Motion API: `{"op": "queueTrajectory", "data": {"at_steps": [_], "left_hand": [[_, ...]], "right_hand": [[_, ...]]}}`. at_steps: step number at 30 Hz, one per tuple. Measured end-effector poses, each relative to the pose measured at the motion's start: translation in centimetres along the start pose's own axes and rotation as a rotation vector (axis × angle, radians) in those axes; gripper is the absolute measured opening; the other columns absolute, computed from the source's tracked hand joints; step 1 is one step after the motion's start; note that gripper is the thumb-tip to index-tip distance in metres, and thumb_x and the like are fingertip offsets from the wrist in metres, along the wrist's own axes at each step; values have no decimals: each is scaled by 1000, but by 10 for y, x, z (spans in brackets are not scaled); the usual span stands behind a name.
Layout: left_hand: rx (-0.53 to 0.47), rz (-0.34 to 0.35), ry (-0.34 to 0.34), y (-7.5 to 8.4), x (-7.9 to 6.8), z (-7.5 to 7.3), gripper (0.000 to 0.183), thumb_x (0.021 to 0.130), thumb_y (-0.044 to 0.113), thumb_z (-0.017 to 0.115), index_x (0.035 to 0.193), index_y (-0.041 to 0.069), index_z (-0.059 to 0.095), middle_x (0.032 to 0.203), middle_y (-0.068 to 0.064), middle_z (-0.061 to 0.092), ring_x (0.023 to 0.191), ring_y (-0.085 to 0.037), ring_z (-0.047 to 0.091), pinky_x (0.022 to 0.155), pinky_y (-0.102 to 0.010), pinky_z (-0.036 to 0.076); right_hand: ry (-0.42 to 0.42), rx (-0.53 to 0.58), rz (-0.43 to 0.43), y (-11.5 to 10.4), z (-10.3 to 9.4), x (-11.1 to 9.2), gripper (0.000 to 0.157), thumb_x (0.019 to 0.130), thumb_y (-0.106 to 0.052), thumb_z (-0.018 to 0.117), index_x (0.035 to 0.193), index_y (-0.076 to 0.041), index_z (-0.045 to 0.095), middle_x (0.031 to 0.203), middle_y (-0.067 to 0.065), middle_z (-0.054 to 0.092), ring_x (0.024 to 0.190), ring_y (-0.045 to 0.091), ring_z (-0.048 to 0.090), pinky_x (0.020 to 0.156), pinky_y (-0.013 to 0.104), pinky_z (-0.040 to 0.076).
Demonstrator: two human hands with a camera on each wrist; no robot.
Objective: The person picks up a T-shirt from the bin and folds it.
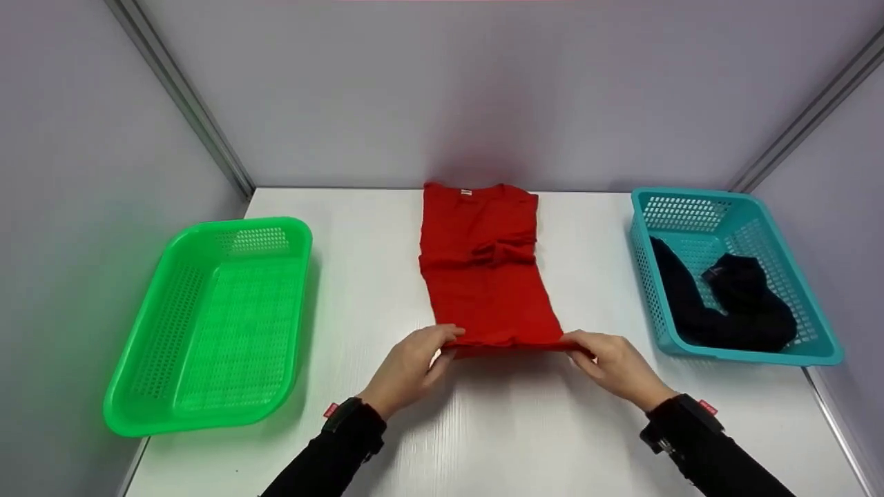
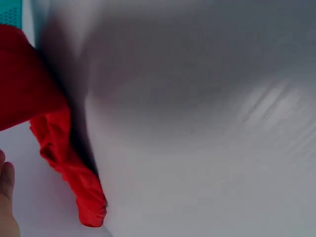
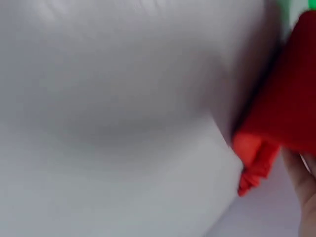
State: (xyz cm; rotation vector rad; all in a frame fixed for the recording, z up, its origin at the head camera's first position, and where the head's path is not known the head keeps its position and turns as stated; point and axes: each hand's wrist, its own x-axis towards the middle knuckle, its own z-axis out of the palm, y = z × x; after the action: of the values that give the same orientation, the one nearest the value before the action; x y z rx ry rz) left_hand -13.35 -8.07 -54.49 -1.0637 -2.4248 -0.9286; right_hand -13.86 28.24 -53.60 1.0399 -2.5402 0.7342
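Note:
A red T-shirt [image 1: 492,290], narrowed by folding, lies lengthwise on the white table, its neckline with a pale label at the far end. Wrinkles bunch across its middle. My left hand [image 1: 414,362] pinches the near left corner between thumb and fingers. At the near right corner, my right hand [image 1: 615,362] holds the cloth in the same way. Between the two hands the near edge is lifted, with a shadow beneath it. Both wrist views show the raised red cloth [image 2: 24,84] and part of each hand, the right one's fingers [image 3: 297,175] right at the fabric.
To the left stands a bright green plastic basket [image 1: 298,304] with nothing in it. A turquoise basket [image 1: 749,357] on the right contains black clothing [image 1: 746,314]. Grey panels [image 1: 345,90] enclose the table at the back and both sides.

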Motion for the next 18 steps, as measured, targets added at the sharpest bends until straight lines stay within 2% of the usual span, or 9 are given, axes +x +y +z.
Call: {"op": "queueTrajectory", "data": {"at_steps": [2,4,6,9,11,14,18], "left_hand": [[-112,-39,22,11,1,-12,29,96,1,67,125,4,65,127,-7,71,116,-19,68,100,-35,54],[-189,-67,4,19,2,-22,28,96,0,64,124,6,65,128,-6,72,92,-10,67,86,-24,54],[-260,-84,-29,26,2,-31,25,94,-2,61,116,8,64,117,-4,75,72,-3,54,69,-15,46],[-358,-109,-95,36,2,-42,21,87,-3,55,103,10,61,90,1,74,58,0,29,54,-11,28],[-398,-122,-140,40,2,-48,20,84,-2,53,98,11,58,74,5,64,56,3,28,51,-10,25],[-436,-136,-198,42,3,-53,25,82,-3,51,100,12,59,67,9,56,55,3,30,51,-11,26],[-469,-203,-258,38,8,-53,44,87,-8,47,121,11,68,63,12,43,56,1,30,56,-16,30]], "right_hand": [[-19,63,-18,-3,-20,4,35,79,9,82,106,-11,75,95,-2,77,77,11,69,75,16,55],[-64,80,-56,-9,-36,8,34,78,8,84,105,-11,75,93,-2,76,76,10,68,76,13,54],[-134,136,-77,-17,-49,14,32,81,7,82,106,-12,75,93,-3,76,75,9,67,75,14,55],[-273,271,-66,-32,-65,22,26,90,4,76,109,-14,73,94,-5,76,72,4,62,67,17,54],[-362,369,-39,-40,-71,26,21,96,0,70,109,-17,71,92,-7,75,71,0,58,61,19,50],[-445,460,-7,-47,-74,30,16,100,-4,66,107,-19,68,88,-8,73,70,-2,53,59,20,47],[-461,502,59,-40,-67,36,11,102,-8,64,107,-17,68,88,-2,74,71,3,59,63,22,51]]}}
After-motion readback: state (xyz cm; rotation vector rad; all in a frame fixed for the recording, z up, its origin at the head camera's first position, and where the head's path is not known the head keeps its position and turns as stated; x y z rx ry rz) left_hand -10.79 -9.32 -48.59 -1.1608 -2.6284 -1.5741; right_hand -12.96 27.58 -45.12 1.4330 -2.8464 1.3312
